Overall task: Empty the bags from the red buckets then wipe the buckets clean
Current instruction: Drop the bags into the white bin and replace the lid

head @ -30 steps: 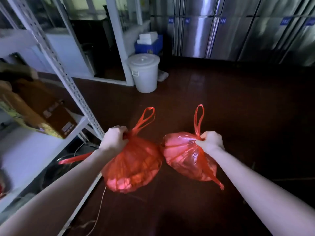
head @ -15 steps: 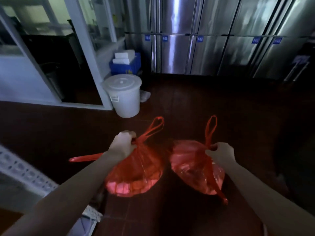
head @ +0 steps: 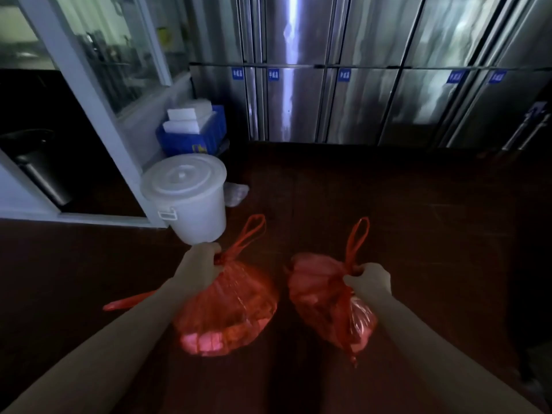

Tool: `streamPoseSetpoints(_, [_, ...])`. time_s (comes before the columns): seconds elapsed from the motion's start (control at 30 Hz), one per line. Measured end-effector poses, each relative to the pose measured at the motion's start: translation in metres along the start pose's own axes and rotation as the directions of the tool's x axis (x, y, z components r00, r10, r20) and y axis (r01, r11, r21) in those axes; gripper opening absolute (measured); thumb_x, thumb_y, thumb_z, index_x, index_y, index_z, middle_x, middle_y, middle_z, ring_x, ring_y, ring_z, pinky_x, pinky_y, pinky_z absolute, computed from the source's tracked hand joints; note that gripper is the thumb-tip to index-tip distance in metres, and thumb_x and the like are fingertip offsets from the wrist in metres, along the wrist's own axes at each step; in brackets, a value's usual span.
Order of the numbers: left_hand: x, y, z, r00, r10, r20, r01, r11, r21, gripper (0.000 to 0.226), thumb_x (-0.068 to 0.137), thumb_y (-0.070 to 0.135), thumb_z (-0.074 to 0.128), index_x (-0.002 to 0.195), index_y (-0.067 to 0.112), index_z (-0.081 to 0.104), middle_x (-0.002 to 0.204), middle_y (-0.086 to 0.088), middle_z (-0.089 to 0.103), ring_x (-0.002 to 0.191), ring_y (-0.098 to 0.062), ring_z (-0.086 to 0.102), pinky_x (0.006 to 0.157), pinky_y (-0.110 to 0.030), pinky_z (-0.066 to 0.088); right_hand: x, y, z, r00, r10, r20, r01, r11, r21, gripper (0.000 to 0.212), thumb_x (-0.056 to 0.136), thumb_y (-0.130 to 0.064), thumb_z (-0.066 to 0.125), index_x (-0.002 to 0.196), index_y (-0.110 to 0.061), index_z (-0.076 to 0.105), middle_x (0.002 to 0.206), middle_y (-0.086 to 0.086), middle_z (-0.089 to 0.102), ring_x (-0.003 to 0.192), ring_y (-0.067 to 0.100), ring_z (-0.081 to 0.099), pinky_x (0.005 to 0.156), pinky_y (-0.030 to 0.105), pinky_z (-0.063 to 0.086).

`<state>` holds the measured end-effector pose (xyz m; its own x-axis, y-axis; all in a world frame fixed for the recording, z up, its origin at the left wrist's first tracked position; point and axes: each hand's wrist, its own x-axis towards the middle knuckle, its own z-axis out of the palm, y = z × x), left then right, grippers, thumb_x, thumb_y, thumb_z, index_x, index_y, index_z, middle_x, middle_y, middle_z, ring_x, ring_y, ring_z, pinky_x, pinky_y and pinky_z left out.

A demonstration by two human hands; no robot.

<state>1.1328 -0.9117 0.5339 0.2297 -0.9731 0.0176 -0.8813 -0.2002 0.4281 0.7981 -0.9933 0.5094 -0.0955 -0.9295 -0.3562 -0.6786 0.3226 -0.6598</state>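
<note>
- On my feed both bare forearms come in from the bottom corners and reach forward and down. The hands are apart, each with its own load.
- The left hand [head: 200,264] is a fist closed round the gathered neck of the left red bag [head: 230,312], back of the hand up. The bag hangs bulging below it.
- One handle loop stands up past that fist, and a red strip trails out to the left under the forearm.
- The right hand [head: 369,279] is curled round the neck of the right red bag [head: 322,297], which hangs below and inboard of the wrist. Its loop rises above the fingers and a thin tail dangles underneath.
- The bags hang near each other over the dark floor [head: 418,234], with a gap between them.
- Small blue labels [head: 237,74] sit on the doors of the steel cabinets [head: 358,109]. Their white characters are too blurred for me to read, and so is the yellow mark on the blue crate [head: 197,135].
- A white lidded bucket [head: 191,201] stands just beyond the left hand, which hides its base.
- The bags' contents show only as pale pink lumps through the plastic, and I can't tell what they are.
</note>
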Motion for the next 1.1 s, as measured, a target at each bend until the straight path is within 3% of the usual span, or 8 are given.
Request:
streamPoseSetpoints(0.17, [0.125, -0.005, 0.005, 0.997, -0.057, -0.053, 0.055, 0.998, -0.039, 0.015, 0.077, 0.018, 0.072, 0.075, 0.006, 0.062, 0.077, -0.010, 0.065, 0.077, -0.028, 0.060, 0.066, -0.034, 0.041, 0.117, -0.068, 0.005, 0.999, 0.034, -0.021, -0.033, 0.996, 0.083, 0.017, 0.079, -0.019, 0.075, 0.092, -0.009, 0.070, 0.084, 0.010, 0.070, 0.073, 0.024, 0.070, 0.072, 0.041, 0.061])
streamPoseSetpoints(0.33, [0.262, -0.024, 0.019, 0.982, -0.185, -0.037, 0.179, 0.976, -0.125, 0.018, 0.075, 0.028, 0.069, 0.071, 0.013, 0.061, 0.074, -0.008, 0.066, 0.075, -0.027, 0.060, 0.069, -0.034, 0.046, 0.246, -0.133, 0.029, 0.998, 0.070, -0.002, -0.069, 0.988, 0.136, 0.016, 0.073, -0.017, 0.077, 0.086, -0.008, 0.072, 0.076, 0.013, 0.071, 0.067, 0.027, 0.071, 0.068, 0.044, 0.061])
streamPoseSetpoints(0.53, [0.418, -0.057, 0.049, 0.942, -0.337, 0.008, 0.329, 0.913, -0.242, 0.010, 0.072, 0.023, 0.073, 0.073, 0.022, 0.063, 0.067, 0.006, 0.057, 0.072, -0.019, 0.058, 0.068, -0.027, 0.038, 0.389, -0.209, 0.071, 0.991, 0.128, 0.041, -0.132, 0.984, 0.119, 0.023, 0.071, -0.017, 0.077, 0.090, -0.006, 0.071, 0.081, 0.016, 0.071, 0.072, 0.032, 0.071, 0.072, 0.045, 0.060])
streamPoseSetpoints(0.77, [0.576, -0.095, 0.082, 0.912, -0.407, 0.051, 0.406, 0.879, -0.249, 0.011, 0.075, 0.013, 0.073, 0.081, 0.012, 0.064, 0.069, 0.003, 0.057, 0.071, -0.020, 0.056, 0.065, -0.027, 0.038, 0.536, -0.286, 0.119, 0.981, 0.187, 0.056, -0.193, 0.971, 0.139, 0.021, 0.076, -0.018, 0.075, 0.093, -0.008, 0.070, 0.085, 0.013, 0.071, 0.075, 0.027, 0.070, 0.073, 0.040, 0.060])
streamPoseSetpoints(0.83, [0.620, -0.108, 0.093, 0.889, -0.454, 0.053, 0.450, 0.849, -0.276, 0.014, 0.074, 0.011, 0.073, 0.077, 0.017, 0.061, 0.063, 0.009, 0.054, 0.063, -0.015, 0.054, 0.057, -0.025, 0.037, 0.580, -0.306, 0.139, 0.974, 0.212, 0.078, -0.222, 0.963, 0.154, 0.020, 0.077, -0.019, 0.074, 0.093, -0.008, 0.071, 0.082, 0.010, 0.070, 0.071, 0.023, 0.069, 0.063, 0.033, 0.059])
streamPoseSetpoints(0.9, [0.666, -0.121, 0.108, 0.873, -0.483, 0.065, 0.481, 0.830, -0.283, 0.013, 0.074, 0.013, 0.074, 0.081, 0.015, 0.063, 0.063, 0.008, 0.055, 0.063, -0.017, 0.056, 0.059, -0.027, 0.042, 0.628, -0.324, 0.162, 0.963, 0.243, 0.113, -0.260, 0.950, 0.171, 0.017, 0.079, -0.016, 0.073, 0.093, -0.007, 0.070, 0.078, 0.008, 0.069, 0.063, 0.019, 0.069, 0.053, 0.029, 0.056])
streamPoseSetpoints(1.03, [0.745, -0.147, 0.151, 0.833, -0.549, 0.061, 0.539, 0.783, -0.312, 0.015, 0.073, 0.028, 0.071, 0.077, 0.018, 0.061, 0.066, 0.004, 0.058, 0.071, -0.023, 0.059, 0.065, -0.031, 0.040, 0.721, -0.343, 0.219, 0.930, 0.322, 0.175, -0.347, 0.928, 0.135, 0.018, 0.081, -0.013, 0.073, 0.095, -0.005, 0.068, 0.075, 0.009, 0.068, 0.060, 0.022, 0.070, 0.060, 0.036, 0.061])
streamPoseSetpoints(1.1, [0.786, -0.165, 0.182, 0.823, -0.566, 0.050, 0.548, 0.768, -0.331, 0.018, 0.072, 0.031, 0.069, 0.080, 0.017, 0.062, 0.071, 0.001, 0.061, 0.070, -0.021, 0.055, 0.065, -0.030, 0.035, 0.771, -0.345, 0.255, 0.928, 0.327, 0.180, -0.347, 0.933, 0.097, 0.019, 0.082, -0.016, 0.073, 0.097, -0.005, 0.069, 0.073, 0.006, 0.068, 0.056, 0.018, 0.068, 0.053, 0.027, 0.057])
